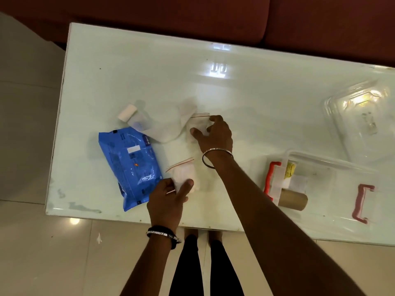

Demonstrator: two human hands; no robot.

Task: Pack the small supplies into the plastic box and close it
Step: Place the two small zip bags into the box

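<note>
Each hand pinched one small zip bag, left hand [168, 197] on the near zip bag [183, 174], right hand [213, 133] on the far zip bag [198, 124], presumably to carry both to the open plastic box [333, 167] well right of the fingers on the tabletop [256, 103].

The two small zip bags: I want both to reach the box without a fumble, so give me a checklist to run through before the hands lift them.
1. Left hand grips the near zip bag: ok, thumb and fingers pinch its lower end.
2. Right hand grips the far zip bag: ok, fingers closed around it.
3. Zip strips sealed: cannot tell, too blurred.
4. Plastic box open: ok, the clear lid lies apart, behind it.
5. Room in the box: ok, only a cardboard roll and small packets at its left end.
6. Blue wipes pack clear of the left hand: not ok, it lies right alongside.
</note>
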